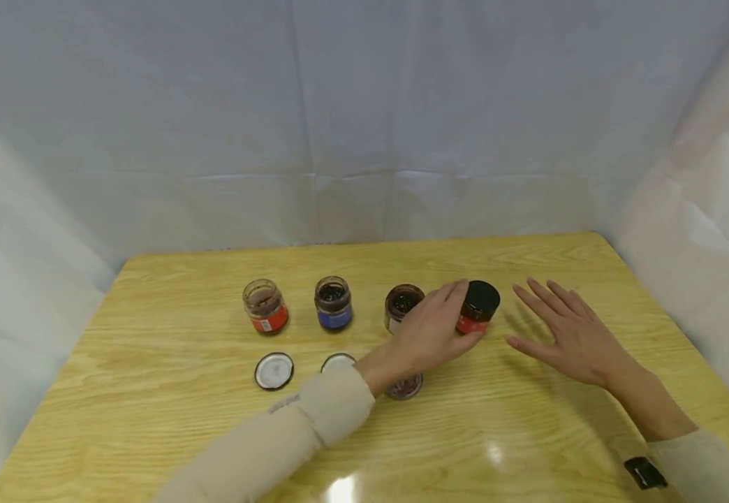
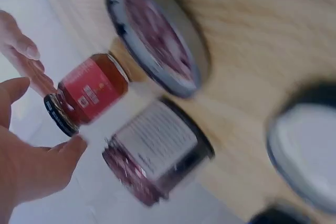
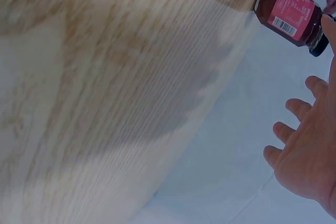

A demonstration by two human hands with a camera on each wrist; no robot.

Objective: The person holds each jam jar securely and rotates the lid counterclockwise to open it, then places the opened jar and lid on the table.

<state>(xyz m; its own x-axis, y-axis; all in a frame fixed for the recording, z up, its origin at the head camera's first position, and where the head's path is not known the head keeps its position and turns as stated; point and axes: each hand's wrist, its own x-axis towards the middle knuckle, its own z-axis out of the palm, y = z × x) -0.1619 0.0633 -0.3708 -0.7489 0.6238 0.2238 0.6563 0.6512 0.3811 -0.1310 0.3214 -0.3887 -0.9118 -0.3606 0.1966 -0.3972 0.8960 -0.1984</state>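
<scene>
A jar with a red label (image 1: pixel 473 324) stands upright at the right end of a row, its black lid (image 1: pixel 484 296) on. My left hand (image 1: pixel 430 330) reaches over beside it, fingers loosely spread at the lid; in the left wrist view, thumb and finger lie on either side of the lid with a gap between them. To the right of this jar, my right hand (image 1: pixel 568 339) hovers above the table, fingers spread and holding nothing. Just left of the jar is an uncovered dark jar (image 1: pixel 403 299) with a pale label, partly hidden by my left hand.
Farther left stand an uncovered blue-labelled jar (image 1: pixel 334 307) and an uncovered red-labelled jar (image 1: pixel 267 307). In front, upturned lids lie on the wooden table (image 1: pixel 151 391): a white-lined lid (image 1: pixel 274 371), another lid (image 1: pixel 338 360) partly under my sleeve, and a stained lid (image 1: pixel 405 387).
</scene>
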